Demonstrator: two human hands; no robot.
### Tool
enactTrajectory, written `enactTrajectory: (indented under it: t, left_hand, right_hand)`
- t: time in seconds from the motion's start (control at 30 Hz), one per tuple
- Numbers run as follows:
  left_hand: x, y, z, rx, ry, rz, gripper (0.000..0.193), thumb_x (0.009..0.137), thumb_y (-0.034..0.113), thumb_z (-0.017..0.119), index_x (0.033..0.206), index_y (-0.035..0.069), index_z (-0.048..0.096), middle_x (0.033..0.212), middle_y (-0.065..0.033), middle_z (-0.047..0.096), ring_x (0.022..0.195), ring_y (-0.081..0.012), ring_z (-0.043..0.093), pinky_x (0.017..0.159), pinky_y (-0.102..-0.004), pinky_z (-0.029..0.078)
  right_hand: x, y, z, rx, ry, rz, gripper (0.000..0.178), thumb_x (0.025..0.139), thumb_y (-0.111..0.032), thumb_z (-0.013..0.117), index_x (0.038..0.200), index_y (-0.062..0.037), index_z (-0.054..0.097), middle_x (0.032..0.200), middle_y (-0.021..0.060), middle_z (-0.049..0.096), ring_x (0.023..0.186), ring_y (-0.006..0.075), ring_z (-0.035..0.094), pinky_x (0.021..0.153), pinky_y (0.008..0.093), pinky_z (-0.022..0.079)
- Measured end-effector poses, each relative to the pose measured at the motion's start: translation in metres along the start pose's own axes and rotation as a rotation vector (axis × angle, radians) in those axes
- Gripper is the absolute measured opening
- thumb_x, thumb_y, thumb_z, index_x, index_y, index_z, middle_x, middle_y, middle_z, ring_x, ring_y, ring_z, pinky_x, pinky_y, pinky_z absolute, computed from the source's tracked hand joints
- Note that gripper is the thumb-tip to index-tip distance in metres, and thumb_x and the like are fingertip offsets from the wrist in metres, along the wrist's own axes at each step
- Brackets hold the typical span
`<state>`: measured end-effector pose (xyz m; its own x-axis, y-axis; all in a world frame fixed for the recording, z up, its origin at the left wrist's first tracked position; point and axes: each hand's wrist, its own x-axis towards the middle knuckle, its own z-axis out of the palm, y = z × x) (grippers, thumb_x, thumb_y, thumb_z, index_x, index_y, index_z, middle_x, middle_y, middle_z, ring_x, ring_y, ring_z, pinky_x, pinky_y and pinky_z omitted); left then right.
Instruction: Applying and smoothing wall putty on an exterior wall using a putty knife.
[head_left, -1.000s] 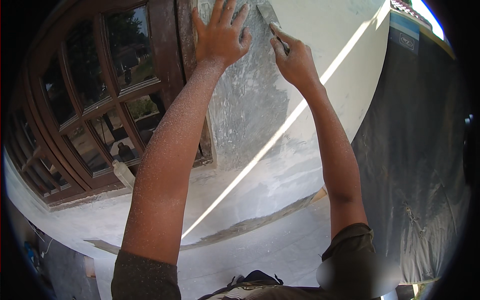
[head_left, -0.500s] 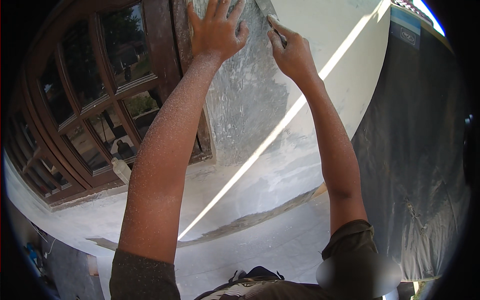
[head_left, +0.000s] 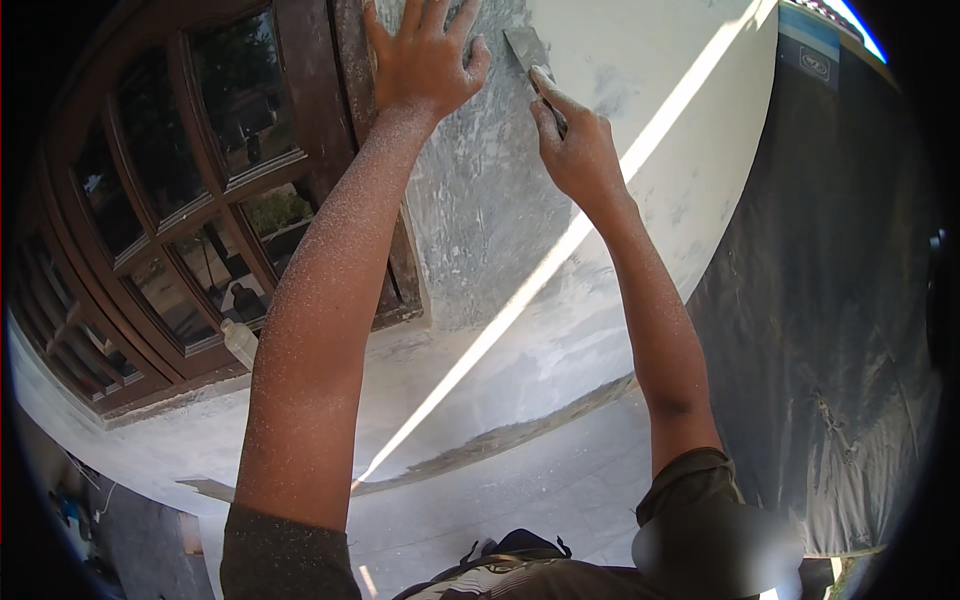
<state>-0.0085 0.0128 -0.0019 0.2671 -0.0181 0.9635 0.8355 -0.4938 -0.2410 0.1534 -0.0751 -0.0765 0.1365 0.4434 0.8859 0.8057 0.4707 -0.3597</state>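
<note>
My right hand [head_left: 582,150] is closed round the handle of a scraper [head_left: 524,52], whose flat metal blade points up and left against the wall [head_left: 480,200]. Around the blade the wall is rough and grey, while a smoother pale coat covers it to the right. Flat on the grey strip beside the window frame, my left hand [head_left: 428,65] rests with its fingers spread and holds nothing; its fingertips run up to the picture's top edge. White dust speckles both forearms.
A brown wooden window [head_left: 225,190] with several glass panes fills the left. On its sill stands a clear bottle [head_left: 238,342]. At the right hangs a dark sheet [head_left: 810,300]. Pale floor tiles [head_left: 470,500] lie below, and a bright streak of sunlight crosses the wall.
My right hand and the scraper have moved down and slightly left along the wall, so more of the blade shows. The left hand stays spread on the wall, shifted slightly in the picture.
</note>
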Motion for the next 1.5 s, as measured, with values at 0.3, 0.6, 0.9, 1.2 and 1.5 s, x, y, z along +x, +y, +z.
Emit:
enactTrajectory:
  t: [0.3,0.6,0.9,1.2,1.5]
  left_hand:
    - [0.000,0.004,0.002,-0.025,-0.011,-0.018,0.060,0.086,0.029,0.065,0.144,0.014,0.057,0.165,-0.0081,0.032,0.156,-0.0256,0.022,0.116,-0.0680,0.024]
    - [0.001,0.004,0.004,-0.026,-0.012,-0.015,0.060,0.086,0.030,0.064,0.144,0.014,0.057,0.165,-0.0087,0.032,0.155,-0.0260,0.023,0.116,-0.0670,0.024]
    - [0.001,-0.013,0.033,-0.172,0.217,0.085,0.061,0.087,0.029,0.065,0.145,0.014,0.056,0.165,-0.0094,0.032,0.155,-0.0264,0.023,0.115,-0.0666,0.026]
    - [0.003,0.005,0.001,-0.015,0.007,-0.003,0.060,0.086,0.029,0.065,0.144,0.013,0.057,0.164,-0.0099,0.034,0.155,-0.0268,0.024,0.115,-0.0687,0.024]
    - [0.000,0.004,0.008,0.004,0.023,0.011,0.062,0.085,0.030,0.066,0.145,0.013,0.056,0.164,-0.0094,0.034,0.155,-0.0265,0.024,0.116,-0.0687,0.021]
  right_hand:
    - [0.010,-0.007,-0.011,0.015,-0.020,0.018,0.041,0.099,-0.015,0.060,0.140,-0.0086,0.061,0.096,0.0328,0.068,0.079,0.0452,0.070,0.079,0.0427,0.055]
    - [0.033,-0.007,-0.011,0.033,0.080,-0.100,0.039,0.098,-0.017,0.060,0.137,-0.0096,0.064,0.098,0.0329,0.068,0.091,0.0490,0.068,0.084,0.0473,0.054]
    - [0.047,-0.002,-0.010,-0.016,0.085,-0.145,0.041,0.102,-0.021,0.061,0.142,-0.0149,0.061,0.090,0.0257,0.073,0.063,0.0226,0.062,0.075,0.0378,0.054]
    - [0.030,-0.002,-0.016,-0.005,0.015,-0.044,0.039,0.099,-0.017,0.060,0.137,-0.0083,0.064,0.096,0.0315,0.069,0.084,0.0471,0.070,0.081,0.0462,0.055]
    - [0.028,0.007,-0.012,-0.017,0.026,-0.095,0.040,0.099,-0.015,0.060,0.137,-0.0077,0.063,0.093,0.0313,0.069,0.079,0.0472,0.069,0.079,0.0458,0.055]
